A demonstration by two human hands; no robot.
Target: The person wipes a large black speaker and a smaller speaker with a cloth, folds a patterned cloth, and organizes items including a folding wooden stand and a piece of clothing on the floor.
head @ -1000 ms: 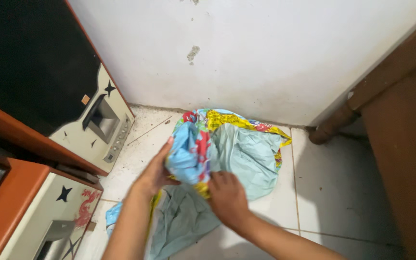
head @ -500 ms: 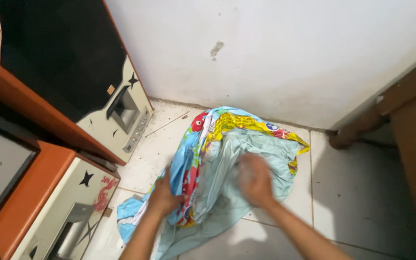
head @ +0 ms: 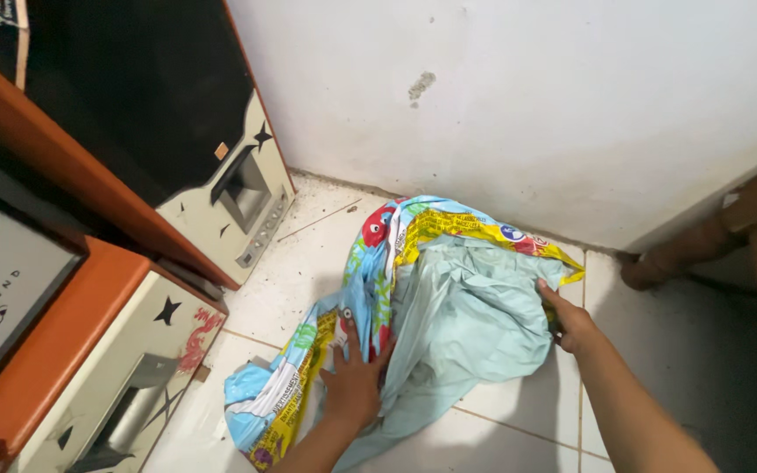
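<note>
Now left hand (head: pixel 354 388) presses flat, fingers spread, on the inflatable sheet (head: pixel 449 307); right hand (head: pixel 566 317) pinches its edge

Bare floor tile (head: pixel 519 412) lay open between the crumpled plastic sheet (head: pixel 449 307) and the wooden furniture leg (head: pixel 668 261) — room for a hand. The wall (head: pixel 527 114) closed the far side; speaker cabinets (head: pixel 177 131) hemmed the left, leaving a narrow tile strip (head: pixel 308 254) — passable.
</note>
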